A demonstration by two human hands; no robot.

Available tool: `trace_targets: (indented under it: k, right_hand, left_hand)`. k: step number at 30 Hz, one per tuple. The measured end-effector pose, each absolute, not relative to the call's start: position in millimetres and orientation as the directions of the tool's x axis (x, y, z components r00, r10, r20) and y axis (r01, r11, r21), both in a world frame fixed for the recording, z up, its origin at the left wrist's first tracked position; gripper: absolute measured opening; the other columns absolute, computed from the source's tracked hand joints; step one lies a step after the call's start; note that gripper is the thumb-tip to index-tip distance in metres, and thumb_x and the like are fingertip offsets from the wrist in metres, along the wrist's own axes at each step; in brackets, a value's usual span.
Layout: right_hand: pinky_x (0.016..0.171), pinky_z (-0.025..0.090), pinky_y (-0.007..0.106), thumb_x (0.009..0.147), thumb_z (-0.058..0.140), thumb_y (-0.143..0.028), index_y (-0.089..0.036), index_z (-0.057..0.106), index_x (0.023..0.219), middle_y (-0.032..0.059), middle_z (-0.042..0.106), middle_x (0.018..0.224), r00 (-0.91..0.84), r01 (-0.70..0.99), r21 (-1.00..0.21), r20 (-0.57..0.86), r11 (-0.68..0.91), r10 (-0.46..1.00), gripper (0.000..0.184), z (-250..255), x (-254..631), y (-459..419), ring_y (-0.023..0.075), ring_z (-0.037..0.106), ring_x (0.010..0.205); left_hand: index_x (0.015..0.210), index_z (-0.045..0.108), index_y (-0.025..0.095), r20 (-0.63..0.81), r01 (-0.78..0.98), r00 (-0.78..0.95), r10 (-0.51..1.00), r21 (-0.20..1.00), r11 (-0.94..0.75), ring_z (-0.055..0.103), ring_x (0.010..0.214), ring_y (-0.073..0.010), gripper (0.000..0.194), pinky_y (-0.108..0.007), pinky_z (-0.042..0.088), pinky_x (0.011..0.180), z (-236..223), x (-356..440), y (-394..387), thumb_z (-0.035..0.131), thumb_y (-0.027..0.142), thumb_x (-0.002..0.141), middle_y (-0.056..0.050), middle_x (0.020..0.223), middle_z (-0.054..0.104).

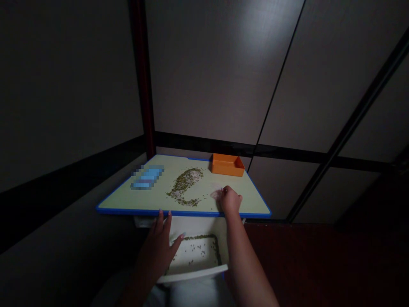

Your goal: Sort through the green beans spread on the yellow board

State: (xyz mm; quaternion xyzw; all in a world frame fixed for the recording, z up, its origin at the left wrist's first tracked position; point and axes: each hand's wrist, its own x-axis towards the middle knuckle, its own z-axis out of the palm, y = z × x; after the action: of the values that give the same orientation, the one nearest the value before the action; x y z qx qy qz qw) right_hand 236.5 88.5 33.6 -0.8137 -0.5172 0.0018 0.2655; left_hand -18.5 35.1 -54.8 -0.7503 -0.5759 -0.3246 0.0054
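Small green beans [188, 182], resembling mung beans, lie spread in a curved patch on the pale tabletop [150, 202] with its blue edge. My right hand [231, 200] is closed in a fist near the table's front right, to the right of the beans. A pale, thin patch [217, 194] shows beside its fingers; whether it is in the grip is unclear. My left hand [161, 238] has its fingers apart, with fingertips at the table's front edge. Below it is a pulled-out white drawer [194, 278] holding more scattered beans, many along its inner edges.
An orange open box [228, 167] stands at the table's back right. A blurred-out blue rectangular item [147, 177] lies at the left. Panelled walls [217, 76] rise close behind and on the left of the table. Dark reddish floor [287, 260] shows at the right.
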Motion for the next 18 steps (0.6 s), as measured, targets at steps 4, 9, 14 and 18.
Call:
trace_targets:
  k: [4,9,14,18]
  right_hand:
    - [0.079,0.028,0.032,0.093,0.045,-0.026,-0.020,0.065,0.097,0.0093,0.072,0.088,0.437,0.861,-0.397,0.264,-0.316,0.860,0.021,38,232,98,0.0202,0.064,0.088]
    - [0.081,0.028,0.032,0.091,0.048,-0.024,-0.021,0.066,0.097,0.0086,0.072,0.089,0.336,0.907,-0.352,0.273,-0.232,0.901,0.019,43,223,109,0.0200,0.063,0.088]
    - [0.080,0.029,0.029,0.095,0.044,-0.029,-0.023,0.067,0.096,0.0060,0.072,0.092,0.234,0.905,-0.418,0.339,-0.077,0.911,0.023,40,223,108,0.0169,0.062,0.087]
    - [0.074,0.032,0.024,0.094,0.045,-0.028,-0.022,0.067,0.095,0.0030,0.072,0.091,0.233,0.866,-0.500,0.357,-0.026,0.904,0.022,32,235,100,0.0153,0.061,0.083]
  left_hand:
    - [0.142,0.037,0.016,0.502,0.856,0.129,0.855,0.379,-0.351,0.034,0.139,-0.0356,0.071,-0.052,0.040,0.106,-53,-18,34,0.052,0.049,0.081,-0.019,0.156,0.025]
    - [0.142,0.037,0.014,0.474,0.866,0.125,0.872,0.377,-0.329,0.038,0.137,-0.0363,0.072,-0.052,0.041,0.106,-50,-16,33,0.051,0.050,0.081,-0.020,0.155,0.026]
    - [0.141,0.038,0.011,0.480,0.870,0.147,0.865,0.353,-0.344,0.037,0.137,-0.0380,0.072,-0.051,0.040,0.106,-49,-17,33,0.049,0.051,0.082,-0.023,0.155,0.025]
    - [0.141,0.038,0.011,0.480,0.875,0.146,0.865,0.345,-0.340,0.038,0.136,-0.0375,0.071,-0.052,0.041,0.105,-50,-18,33,0.048,0.051,0.083,-0.023,0.155,0.024]
